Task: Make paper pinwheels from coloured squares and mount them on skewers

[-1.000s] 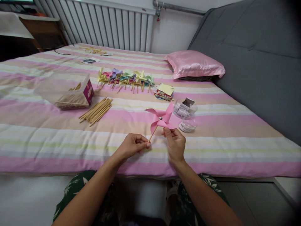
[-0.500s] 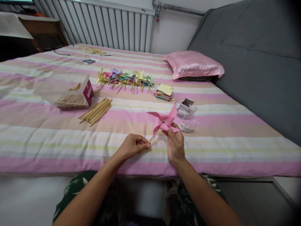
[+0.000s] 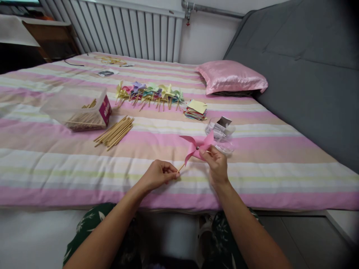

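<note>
The left hand (image 3: 159, 173) pinches the wooden stick (image 3: 181, 167), best kept steady; the right hand (image 3: 217, 165) holds the pink pinwheel (image 3: 193, 148) near its hub (image 3: 197, 148), on the paper stack's (image 3: 195, 109) near side. Press lightly, without creasing blades.

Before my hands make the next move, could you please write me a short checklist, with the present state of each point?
1. Left hand holds the stick: ok.
2. Right hand is on the pinwheel: ok, thumb near its centre.
3. Pin shows at the centre: ok.
4. Pin is tight: cannot tell.
5. Loose sticks lie outside the tub: ok, beside its purple label.
6. Pinwheel is clear of the small box: cannot tell, they overlap in view.
</note>
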A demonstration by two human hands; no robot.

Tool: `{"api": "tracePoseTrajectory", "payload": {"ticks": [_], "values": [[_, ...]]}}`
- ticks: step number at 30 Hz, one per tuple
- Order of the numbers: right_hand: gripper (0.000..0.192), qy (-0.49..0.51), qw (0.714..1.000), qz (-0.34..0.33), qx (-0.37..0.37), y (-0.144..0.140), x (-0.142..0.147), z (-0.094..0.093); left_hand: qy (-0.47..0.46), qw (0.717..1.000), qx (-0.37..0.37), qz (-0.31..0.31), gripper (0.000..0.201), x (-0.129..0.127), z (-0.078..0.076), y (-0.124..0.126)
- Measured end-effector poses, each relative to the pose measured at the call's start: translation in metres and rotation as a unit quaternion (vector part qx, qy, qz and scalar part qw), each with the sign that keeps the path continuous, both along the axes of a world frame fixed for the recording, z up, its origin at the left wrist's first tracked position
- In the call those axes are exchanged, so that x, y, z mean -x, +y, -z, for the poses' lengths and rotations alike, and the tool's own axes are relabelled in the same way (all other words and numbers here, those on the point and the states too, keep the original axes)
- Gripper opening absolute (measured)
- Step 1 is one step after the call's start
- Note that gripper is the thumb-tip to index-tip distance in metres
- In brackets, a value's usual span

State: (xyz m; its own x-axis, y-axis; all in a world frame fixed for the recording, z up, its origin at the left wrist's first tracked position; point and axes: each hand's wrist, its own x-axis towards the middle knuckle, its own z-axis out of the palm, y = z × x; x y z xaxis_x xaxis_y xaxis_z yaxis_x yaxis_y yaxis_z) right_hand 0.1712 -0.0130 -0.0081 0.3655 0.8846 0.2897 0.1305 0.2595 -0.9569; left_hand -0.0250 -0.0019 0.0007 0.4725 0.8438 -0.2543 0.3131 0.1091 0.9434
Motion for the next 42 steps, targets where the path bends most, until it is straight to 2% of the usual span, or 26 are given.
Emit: {"api": "tracePoseTrajectory", "payload": {"ticks": [6,15,23,42], "values": [[0.018,0.05,0.999,-0.002,-0.006,0.002,0.002,0.008,0.0,1.0,0.0,0.013,0.021,0.001,0.001,0.0],[0.024,0.018,1.0,0.004,0.004,0.001,0.002,0.007,-0.01,1.0,-0.006,0.019,0.02,0.0,0.003,0.001],[0.021,0.075,0.997,-0.008,0.009,0.002,0.003,0.011,-0.014,1.0,-0.008,0.026,0.015,0.001,0.005,0.0],[0.019,0.095,0.995,0.019,0.024,0.002,0.005,0.01,-0.002,1.0,-0.016,0.023,0.016,0.0,0.007,0.001]]}}
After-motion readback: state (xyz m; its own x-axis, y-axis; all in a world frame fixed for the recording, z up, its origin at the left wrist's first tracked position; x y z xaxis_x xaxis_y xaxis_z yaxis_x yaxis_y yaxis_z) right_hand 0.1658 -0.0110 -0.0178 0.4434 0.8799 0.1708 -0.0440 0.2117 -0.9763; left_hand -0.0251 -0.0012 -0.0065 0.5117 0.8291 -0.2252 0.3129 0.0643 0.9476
